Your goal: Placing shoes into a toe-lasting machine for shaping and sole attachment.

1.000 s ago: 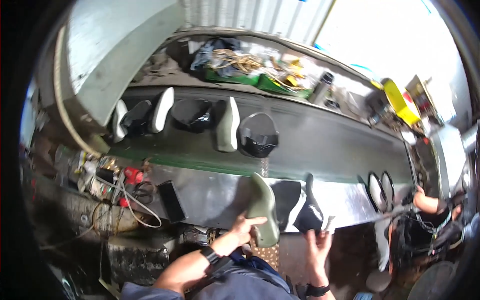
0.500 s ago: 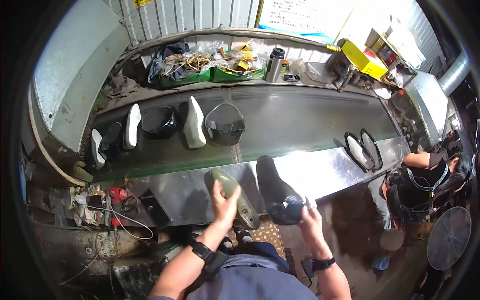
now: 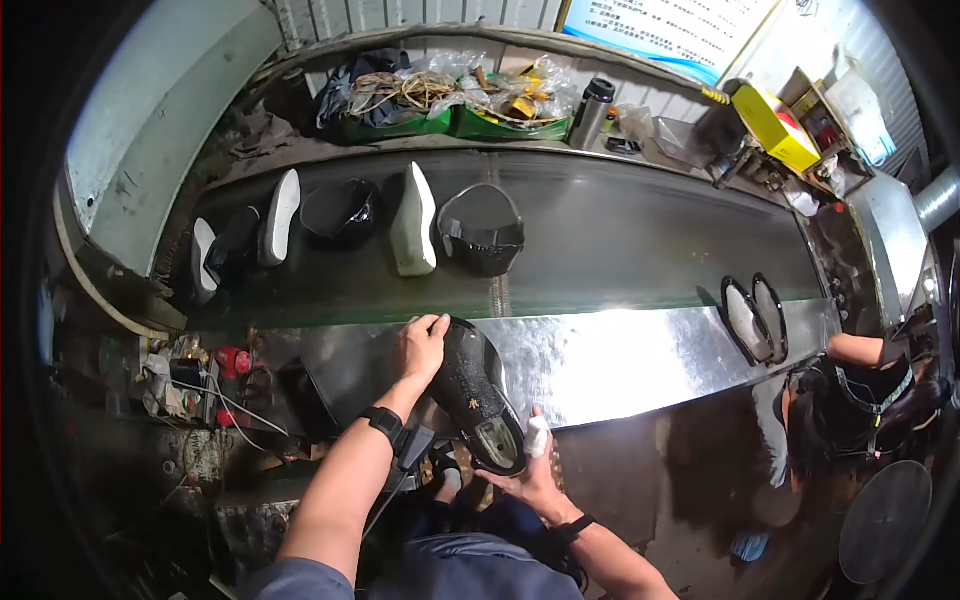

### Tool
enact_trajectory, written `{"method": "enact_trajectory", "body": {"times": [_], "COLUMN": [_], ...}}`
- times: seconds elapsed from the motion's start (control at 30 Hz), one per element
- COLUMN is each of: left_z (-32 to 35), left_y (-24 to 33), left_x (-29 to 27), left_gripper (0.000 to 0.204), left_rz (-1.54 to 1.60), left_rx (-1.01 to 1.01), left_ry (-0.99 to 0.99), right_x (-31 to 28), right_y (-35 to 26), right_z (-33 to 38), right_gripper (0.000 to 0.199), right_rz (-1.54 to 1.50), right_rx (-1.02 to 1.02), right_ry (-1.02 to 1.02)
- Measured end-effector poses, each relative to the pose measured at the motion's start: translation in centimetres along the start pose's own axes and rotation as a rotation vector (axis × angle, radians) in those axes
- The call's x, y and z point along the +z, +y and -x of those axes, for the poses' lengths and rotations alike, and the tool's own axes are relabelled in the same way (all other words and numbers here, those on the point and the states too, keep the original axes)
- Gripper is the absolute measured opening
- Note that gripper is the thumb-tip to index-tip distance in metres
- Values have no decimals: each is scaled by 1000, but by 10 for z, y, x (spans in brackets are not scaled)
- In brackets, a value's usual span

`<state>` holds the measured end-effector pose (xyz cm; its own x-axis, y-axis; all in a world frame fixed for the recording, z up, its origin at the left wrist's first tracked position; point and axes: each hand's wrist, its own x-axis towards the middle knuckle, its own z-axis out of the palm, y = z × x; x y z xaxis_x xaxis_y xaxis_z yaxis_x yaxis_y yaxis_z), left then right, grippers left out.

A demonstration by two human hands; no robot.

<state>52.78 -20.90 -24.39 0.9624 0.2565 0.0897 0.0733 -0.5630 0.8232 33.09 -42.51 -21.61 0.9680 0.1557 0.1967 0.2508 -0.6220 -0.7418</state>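
Observation:
A black shoe upper (image 3: pixel 465 385) is drawn over a green shoe last, whose pale green top (image 3: pixel 496 440) shows through the opening at the near end. I hold both above the front edge of the metal ledge. My left hand (image 3: pixel 424 350) grips the far toe end, its thumb and fingers curled over the side. Around the near heel end, my right hand (image 3: pixel 535 482) closes from below and the right. A white wrapping (image 3: pixel 538 436) covers part of a digit on that hand. The fingers beneath the heel are partly hidden.
On the dark conveyor belt (image 3: pixel 640 230) stand several black uppers (image 3: pixel 484 235) and white-bottomed lasts (image 3: pixel 415 225). A pair of black-rimmed pale pieces (image 3: pixel 755 320) lies right on the metal ledge (image 3: pixel 610 365). Another person (image 3: pixel 860 400) is at the right. Tools and cables (image 3: pixel 235 370) crowd the left.
The green last, earlier in my left hand, is now inside the black upper that lay by my right hand. Both hands have come together on it. The view has shifted slightly.

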Motion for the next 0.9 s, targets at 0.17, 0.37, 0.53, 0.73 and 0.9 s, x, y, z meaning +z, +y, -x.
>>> {"method": "enact_trajectory", "body": {"times": [0.17, 0.37, 0.53, 0.73, 0.9], "left_z": [15, 27, 22, 21, 51], "left_y": [-9, 43, 34, 22, 59], "left_x": [-9, 7, 10, -29, -110], "left_gripper": [30, 78, 61, 37, 29], "left_rz": [-88, -252, -241, 26, 187], "left_rx": [-68, -395, -421, -527, -504], "left_ry": [-8, -191, -110, -10, 131], "right_x": [-5, -18, -15, -28, -36], "right_y": [31, 27, 41, 20, -37], "right_z": [8, -7, -13, -28, -103], "right_gripper": [106, 93, 92, 98, 99], "right_rz": [-442, -66, -204, -461, -1000], "right_rx": [90, -100, -122, -54, 619], "right_ry": [-178, -281, -301, -432, -666]}}
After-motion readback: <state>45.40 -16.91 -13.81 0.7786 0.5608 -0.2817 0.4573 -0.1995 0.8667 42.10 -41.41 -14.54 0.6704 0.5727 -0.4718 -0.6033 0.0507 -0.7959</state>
